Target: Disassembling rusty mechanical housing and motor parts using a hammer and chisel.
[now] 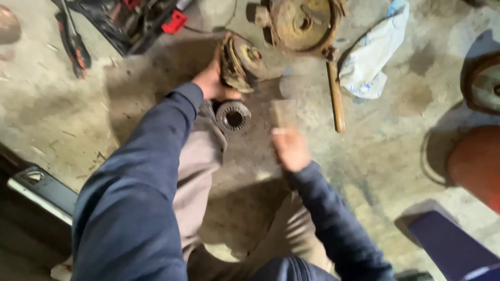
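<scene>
My left hand [212, 82] grips a rusty, dirty round metal hub part [240, 61] and holds it tilted on its edge on the concrete floor. Just below that part lies a small toothed metal ring [233, 116], close to my knee. My right hand [290, 148] is blurred by motion and holds a flat brownish piece [284, 112], which looks like sandpaper or a small block, in front of the hub part. I cannot tell whether it touches the part. Both arms wear dark blue sleeves.
A larger rusty disc-shaped part [303, 23] lies beyond the hub. A wooden handle [336, 96] and a white rag [373, 53] are to the right. Tools with red and black grips [73, 41] lie at upper left. An orange round object [476, 164] sits at right.
</scene>
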